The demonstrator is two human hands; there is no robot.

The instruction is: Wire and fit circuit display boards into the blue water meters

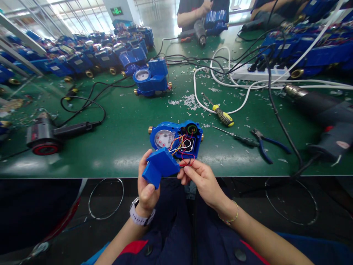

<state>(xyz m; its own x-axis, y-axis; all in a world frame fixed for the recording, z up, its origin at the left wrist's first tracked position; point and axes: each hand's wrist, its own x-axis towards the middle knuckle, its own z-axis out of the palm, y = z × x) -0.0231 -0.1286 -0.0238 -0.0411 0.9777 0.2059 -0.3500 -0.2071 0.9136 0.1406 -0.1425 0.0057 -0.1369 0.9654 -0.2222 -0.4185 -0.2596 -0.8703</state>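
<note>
A blue water meter (154, 134) with brass ends lies near the table's front edge, its wiring compartment uncovered. Inside that compartment show red, yellow and white wires (182, 141) and a round black socket. My left hand (147, 187) grips a blue plastic cover (162, 162), tilted in front of the meter and hiding part of its near side. Between the thumb and fingers of my right hand (202, 180) is a thin red and black wire (190, 162), pinched just right of the cover. Where that wire ends is hidden.
Right of the meter lie a yellow-black screwdriver (223, 115), a thin dark screwdriver (239, 138), pliers (264, 145) and a heat gun (322, 114). Another heat gun (45, 138) rests left. Behind are a second meter (154, 79), a power strip (259, 73), cables and a co-worker's arm (190, 17).
</note>
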